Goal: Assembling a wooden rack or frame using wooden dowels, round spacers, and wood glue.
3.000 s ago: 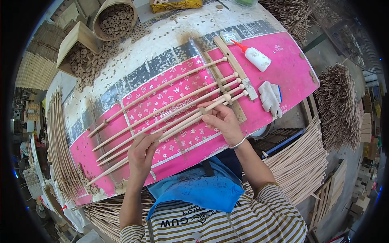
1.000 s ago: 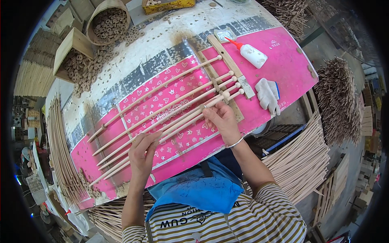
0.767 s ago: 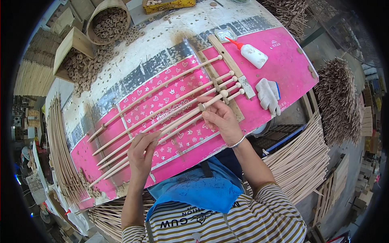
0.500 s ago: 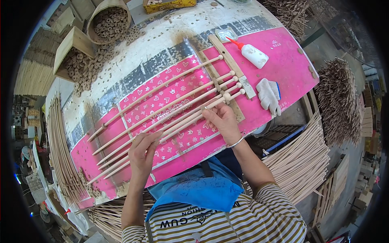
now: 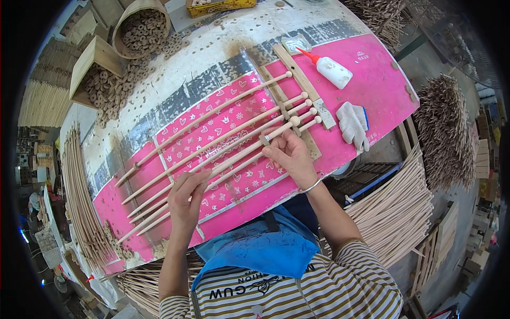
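Note:
A pale wooden stick (image 5: 236, 157) with a round knob at one end and a pointed far end lies slantwise between my hands, above other sticks. My left hand (image 5: 187, 195) pinches its middle between thumb and fingers. Nearer the knob, my right hand (image 5: 291, 155) has its fingers curled over the same stick; a small pale piece at the fingertips is too small to make out. Several similar knobbed sticks (image 5: 223, 135) lie alongside on the pink patterned sheet (image 5: 234, 199), their knob ends across a wooden strip (image 5: 303, 80). The uppermost stick carries a small ring near its pointed end.
Right of the sticks lie a white glue bottle (image 5: 334, 73) with a red nozzle and a white glove (image 5: 351, 126). Wooden rings (image 5: 109, 90) spill from a box and a round tub (image 5: 142, 32) at upper left. Stick bundles (image 5: 398, 207) stand around the table.
The held stick has shifted slightly, its knob end moving up and left, away from the neighbouring knob. My right fingers have curled further over it; my left hand has hardly moved.

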### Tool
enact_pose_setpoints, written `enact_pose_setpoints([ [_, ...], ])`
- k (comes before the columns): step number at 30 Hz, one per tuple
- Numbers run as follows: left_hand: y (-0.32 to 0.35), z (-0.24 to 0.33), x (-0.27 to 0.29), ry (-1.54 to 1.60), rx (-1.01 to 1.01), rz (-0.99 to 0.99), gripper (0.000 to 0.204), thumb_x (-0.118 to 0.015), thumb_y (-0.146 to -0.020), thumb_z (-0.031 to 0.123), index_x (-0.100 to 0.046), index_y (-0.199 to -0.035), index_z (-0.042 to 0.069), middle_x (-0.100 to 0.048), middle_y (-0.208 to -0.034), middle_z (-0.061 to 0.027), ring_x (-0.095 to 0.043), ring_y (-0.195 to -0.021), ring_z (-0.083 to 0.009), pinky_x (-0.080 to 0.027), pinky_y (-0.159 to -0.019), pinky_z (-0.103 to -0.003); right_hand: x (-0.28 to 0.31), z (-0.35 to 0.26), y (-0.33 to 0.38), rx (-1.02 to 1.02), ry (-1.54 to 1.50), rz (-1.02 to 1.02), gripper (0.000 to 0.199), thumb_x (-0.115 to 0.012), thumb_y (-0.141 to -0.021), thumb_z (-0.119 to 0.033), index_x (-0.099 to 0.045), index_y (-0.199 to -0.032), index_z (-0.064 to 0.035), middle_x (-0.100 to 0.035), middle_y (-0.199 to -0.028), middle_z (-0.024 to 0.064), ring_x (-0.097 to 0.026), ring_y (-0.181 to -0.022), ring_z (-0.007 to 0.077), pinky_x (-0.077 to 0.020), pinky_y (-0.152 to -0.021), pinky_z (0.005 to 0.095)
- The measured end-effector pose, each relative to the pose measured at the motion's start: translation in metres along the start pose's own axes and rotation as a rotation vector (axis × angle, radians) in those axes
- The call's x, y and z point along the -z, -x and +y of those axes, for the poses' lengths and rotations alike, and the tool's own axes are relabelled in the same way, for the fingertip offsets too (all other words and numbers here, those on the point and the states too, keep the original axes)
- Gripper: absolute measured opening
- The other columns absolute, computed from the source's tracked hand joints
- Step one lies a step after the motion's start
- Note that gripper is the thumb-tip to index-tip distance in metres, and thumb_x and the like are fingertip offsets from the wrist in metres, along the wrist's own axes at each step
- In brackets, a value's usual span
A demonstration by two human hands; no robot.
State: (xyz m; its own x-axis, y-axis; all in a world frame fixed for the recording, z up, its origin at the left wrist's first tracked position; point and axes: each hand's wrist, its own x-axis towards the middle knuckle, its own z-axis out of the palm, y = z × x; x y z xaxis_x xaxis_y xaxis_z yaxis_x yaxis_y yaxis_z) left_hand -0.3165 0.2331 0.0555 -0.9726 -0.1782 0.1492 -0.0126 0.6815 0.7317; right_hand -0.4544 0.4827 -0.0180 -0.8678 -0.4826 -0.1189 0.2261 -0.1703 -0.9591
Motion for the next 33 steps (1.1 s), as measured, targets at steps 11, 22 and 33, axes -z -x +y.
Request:
enact_pose_setpoints([
  [11,-0.004,-0.002,-0.001,-0.016,0.018,-0.019,0.026,-0.071,-0.092,-0.005,-0.077,-0.116,0.002,-0.071,-0.097,-0.0109,-0.068,-0.084,-0.0215,-0.052,-0.072,-0.033,-0.006,-0.01,-0.001,-0.039,-0.109,0.055,0.023,-0.075,-0.1,-0.013,-0.066,-0.118,-0.0015,-0.064,-0.081,-0.0041,-0.053,-0.064,0.0018,-0.041,-0.055,0.0182],
  [22,-0.068,-0.032,-0.017,-0.083,-0.053,-0.042,0.027,-0.069,-0.094,0.001,-0.076,-0.119,0.006,-0.068,-0.093,-0.0114,-0.068,-0.08,-0.0229,-0.051,-0.07,-0.033,0.023,-0.001,0.031,0.15,0.087,0.343,0.017,-0.07,-0.103,-0.011,-0.066,-0.116,-0.0018,-0.063,-0.079,-0.0032,-0.055,-0.069,0.0024,-0.0431,-0.062,0.0192],
  [33,-0.12,-0.049,-0.054,-0.04,-0.027,-0.078,0.026,-0.07,-0.092,0.002,-0.077,-0.117,0.006,-0.067,-0.1,-0.0099,-0.07,-0.087,-0.024,-0.054,-0.078,-0.035,0.045,0.025,0.047,0.286,0.428,0.467,0.018,-0.07,-0.101,-0.011,-0.071,-0.117,-0.0021,-0.053,-0.071,-0.0031,-0.045,-0.061,0.0054,-0.0344,-0.055,0.0241],
])
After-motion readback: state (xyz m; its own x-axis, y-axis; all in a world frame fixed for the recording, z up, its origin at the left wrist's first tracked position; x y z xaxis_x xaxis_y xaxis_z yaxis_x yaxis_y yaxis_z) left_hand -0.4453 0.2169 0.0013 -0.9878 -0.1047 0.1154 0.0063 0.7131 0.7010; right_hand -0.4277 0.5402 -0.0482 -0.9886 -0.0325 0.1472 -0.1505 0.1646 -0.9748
